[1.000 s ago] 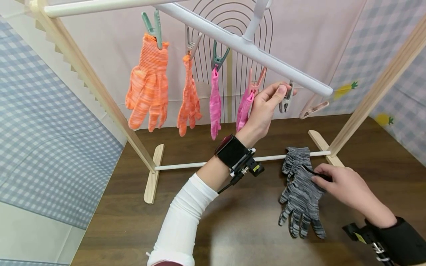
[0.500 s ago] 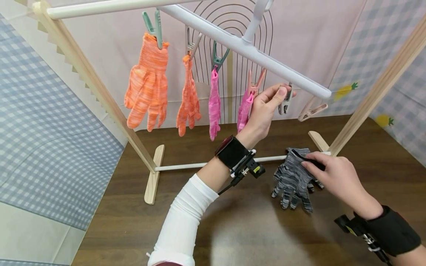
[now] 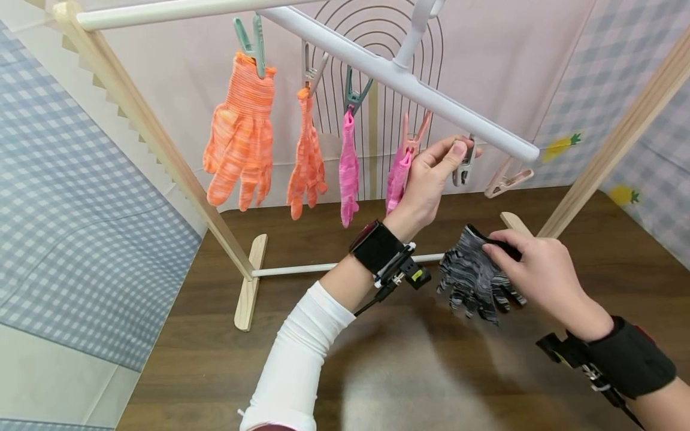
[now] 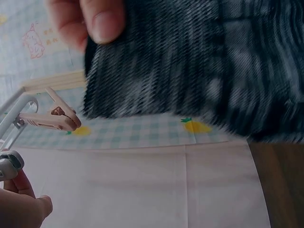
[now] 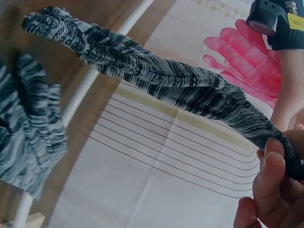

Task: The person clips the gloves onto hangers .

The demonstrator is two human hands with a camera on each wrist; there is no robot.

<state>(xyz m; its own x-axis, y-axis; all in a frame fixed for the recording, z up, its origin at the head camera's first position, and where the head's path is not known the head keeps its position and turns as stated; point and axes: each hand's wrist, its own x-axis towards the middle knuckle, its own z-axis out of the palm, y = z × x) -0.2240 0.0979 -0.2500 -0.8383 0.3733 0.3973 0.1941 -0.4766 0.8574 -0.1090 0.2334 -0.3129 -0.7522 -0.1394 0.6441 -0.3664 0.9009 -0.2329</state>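
My left hand (image 3: 428,176) pinches a grey clothespin (image 3: 462,172) that hangs under the white hanger (image 3: 458,111). Below and to the right of it, my right hand (image 3: 539,266) grips a grey-and-black knit glove (image 3: 471,272) at its dark cuff, the glove's fingers hanging down. Seen from the right wrist, this glove stretches away from my thumb and fingers, and a second grey glove (image 5: 35,137) lies by the white lower bar (image 5: 78,102). In the left wrist view the raised cuff (image 4: 156,71) fills the upper right, near a vacant pale pink clothespin (image 4: 50,119).
Two orange gloves, one broad (image 3: 242,137) and one edge-on (image 3: 306,155), hang from clothespins on the left. Two pink gloves hang mid-hanger, one (image 3: 348,167) in full sight, one (image 3: 399,176) beside my left wrist. A wooden upright (image 3: 620,137) of the rack stands at right.
My right hand has lifted the grey glove up and slightly left, away from the dark tabletop and closer to the hanger. The left hand stays at the grey clothespin.
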